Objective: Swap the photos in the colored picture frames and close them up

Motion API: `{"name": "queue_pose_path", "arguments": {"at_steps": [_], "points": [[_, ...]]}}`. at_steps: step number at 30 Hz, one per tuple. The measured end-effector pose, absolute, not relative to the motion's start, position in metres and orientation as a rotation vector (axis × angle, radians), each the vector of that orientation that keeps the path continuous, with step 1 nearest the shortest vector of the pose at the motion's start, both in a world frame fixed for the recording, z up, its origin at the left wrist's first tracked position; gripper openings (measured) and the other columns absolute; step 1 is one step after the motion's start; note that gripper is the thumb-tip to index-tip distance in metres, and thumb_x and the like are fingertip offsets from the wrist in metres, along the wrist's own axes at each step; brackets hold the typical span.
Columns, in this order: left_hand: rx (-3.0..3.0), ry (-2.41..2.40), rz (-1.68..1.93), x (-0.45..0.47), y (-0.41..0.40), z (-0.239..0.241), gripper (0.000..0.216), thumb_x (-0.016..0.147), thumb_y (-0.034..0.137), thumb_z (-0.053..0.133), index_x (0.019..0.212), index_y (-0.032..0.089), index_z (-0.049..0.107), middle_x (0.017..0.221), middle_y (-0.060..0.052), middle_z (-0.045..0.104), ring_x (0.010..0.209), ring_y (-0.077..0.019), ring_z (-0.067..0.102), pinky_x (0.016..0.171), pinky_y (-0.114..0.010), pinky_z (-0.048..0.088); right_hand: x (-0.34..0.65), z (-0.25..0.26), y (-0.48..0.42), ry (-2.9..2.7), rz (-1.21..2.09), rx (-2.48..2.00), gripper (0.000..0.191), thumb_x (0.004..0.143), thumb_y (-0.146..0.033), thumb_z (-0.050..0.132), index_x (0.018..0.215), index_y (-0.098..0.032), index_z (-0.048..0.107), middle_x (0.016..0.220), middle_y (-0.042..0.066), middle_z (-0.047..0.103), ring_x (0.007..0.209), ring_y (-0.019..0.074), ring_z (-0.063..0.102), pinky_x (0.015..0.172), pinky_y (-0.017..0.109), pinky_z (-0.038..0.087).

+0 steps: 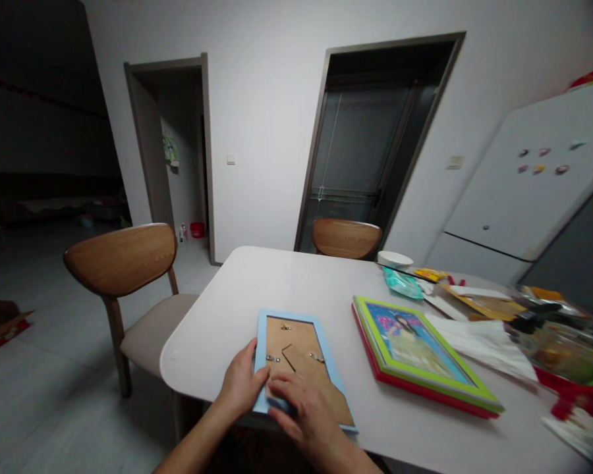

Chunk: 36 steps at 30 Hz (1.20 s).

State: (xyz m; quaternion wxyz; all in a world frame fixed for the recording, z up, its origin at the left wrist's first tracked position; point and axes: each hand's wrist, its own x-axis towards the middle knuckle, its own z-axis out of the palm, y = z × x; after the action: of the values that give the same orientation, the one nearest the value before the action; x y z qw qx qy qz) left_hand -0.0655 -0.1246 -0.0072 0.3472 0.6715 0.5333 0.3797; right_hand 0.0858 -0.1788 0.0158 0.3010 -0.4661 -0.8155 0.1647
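A light-blue picture frame [296, 342] lies face down near the front edge of the white table [286, 276], its brown backing board and stand showing. My left hand [240, 385] grips the frame's near left corner, thumb on the backing. My right hand [306, 411] presses down on the near end of the backing board, fingers curled together. To the right lies a green picture frame [425, 352] face up, stacked on a red frame [415, 388].
Crumpled white paper [479, 336], a teal packet [402, 283], a white bowl [394, 259] and assorted clutter fill the table's right side. Wooden chairs stand at the left [123, 263] and far side [346, 237]. A white fridge [528, 191] stands right; two doorways behind.
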Motion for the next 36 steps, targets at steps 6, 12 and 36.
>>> {"name": "queue_pose_path", "arguments": {"at_steps": [6, 12, 36], "points": [[1.865, 1.472, 0.865, -0.063, -0.133, -0.004, 0.062, 0.064, 0.025, 0.053, 0.123, 0.012, 0.034, 0.125, -0.010, 0.042, 0.115, -0.0221, 0.036, 0.099, -0.033, 0.020, 0.148, 0.023, -0.149, -1.986, 0.168, -1.740, 0.028, 0.069, -0.020, 0.047, 0.093, -0.016, 0.061, 0.098, 0.010, 0.058, 0.094, 0.0214, 0.050, 0.086, 0.033, 0.036], [2.031, 1.496, 0.758, -0.061, -0.141, -0.004, 0.064, 0.065, 0.025, 0.049, 0.125, 0.007, 0.031, 0.130, -0.013, 0.034, 0.120, -0.0216, 0.029, 0.103, -0.035, 0.013, 0.160, 0.014, -0.134, -2.066, 0.075, -1.876, 0.026, 0.074, -0.022, 0.040, 0.080, -0.016, 0.064, 0.085, 0.009, 0.057, 0.081, 0.0181, 0.050, 0.074, 0.027, 0.037], [2.111, 1.564, 0.795, -0.056, -0.142, -0.014, 0.058, 0.066, 0.019, 0.043, 0.123, 0.008, 0.035, 0.128, -0.011, 0.038, 0.117, -0.0211, 0.034, 0.101, -0.035, 0.021, 0.098, 0.010, -0.083, -2.048, 0.146, -1.705, 0.029, 0.078, -0.023, 0.037, 0.089, -0.014, 0.062, 0.083, 0.008, 0.061, 0.079, 0.0158, 0.054, 0.073, 0.024, 0.036]]}}
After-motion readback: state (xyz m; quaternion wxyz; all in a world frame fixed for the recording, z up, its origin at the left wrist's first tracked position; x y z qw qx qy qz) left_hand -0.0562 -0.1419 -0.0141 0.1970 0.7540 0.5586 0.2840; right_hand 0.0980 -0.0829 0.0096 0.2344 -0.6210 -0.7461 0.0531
